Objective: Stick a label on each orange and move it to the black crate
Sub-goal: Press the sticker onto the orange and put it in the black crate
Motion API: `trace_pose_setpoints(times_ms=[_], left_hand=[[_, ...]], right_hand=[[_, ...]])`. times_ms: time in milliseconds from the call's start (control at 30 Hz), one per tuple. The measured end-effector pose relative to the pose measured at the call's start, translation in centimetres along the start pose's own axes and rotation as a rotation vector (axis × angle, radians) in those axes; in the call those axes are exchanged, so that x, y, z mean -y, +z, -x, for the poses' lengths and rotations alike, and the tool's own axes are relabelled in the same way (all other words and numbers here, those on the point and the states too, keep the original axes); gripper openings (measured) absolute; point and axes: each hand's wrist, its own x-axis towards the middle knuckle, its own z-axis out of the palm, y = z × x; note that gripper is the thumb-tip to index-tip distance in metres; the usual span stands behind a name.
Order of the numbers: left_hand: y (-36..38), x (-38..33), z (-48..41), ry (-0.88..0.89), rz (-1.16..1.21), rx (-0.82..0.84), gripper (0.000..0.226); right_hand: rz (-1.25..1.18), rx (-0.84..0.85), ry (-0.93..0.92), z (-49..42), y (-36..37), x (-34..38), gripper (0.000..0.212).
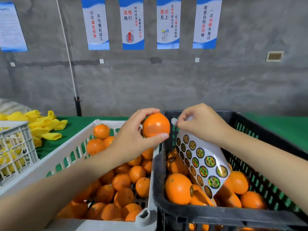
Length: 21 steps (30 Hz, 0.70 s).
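While label sheet (202, 162) overhangs crate (183, 215), posters (131, 22) — nets (48, 125)

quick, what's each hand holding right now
Left hand: grips an orange.
Right hand: pinches a round label, with the sticker sheet hanging beneath it.

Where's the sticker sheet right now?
In the head view, right of centre: the sticker sheet hangs from the right hand over the oranges in the black crate.
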Motion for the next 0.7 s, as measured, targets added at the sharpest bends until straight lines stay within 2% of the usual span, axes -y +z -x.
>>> trace_pose_setpoints(times_ms=[133, 267, 367, 533, 700], left_hand=[[0.4, 0.3, 0.6, 0.022, -0.11, 0.036, 0.066], [1.2, 0.3, 1.0, -0.068, -0.133, 0.015, 0.07], [1.3, 0.4, 0.9, -0.117, -0.136, -0.004, 0.072], [1.2, 0.7, 0.8, -0.153, -0.15, 0.031, 0.068], [1.1, 1.0, 0.7, -0.148, -0.168, 0.09, 0.07]], right_hand=[[-0.055, -0.129, -0.05, 0.3, 0.0, 0.5, 0.02], [0.023, -0.241, -0.282, 1.0, -0.1, 1.4, 0.019], [0.111, -0.214, -0.366, 1.3, -0.1, 1.5, 0.008], [0.171, -0.127, -0.446, 1.9, 0.3, 2.0, 0.016], [0.291, -0.083, -0.501, 2.2, 0.7, 2.3, 0.01]])
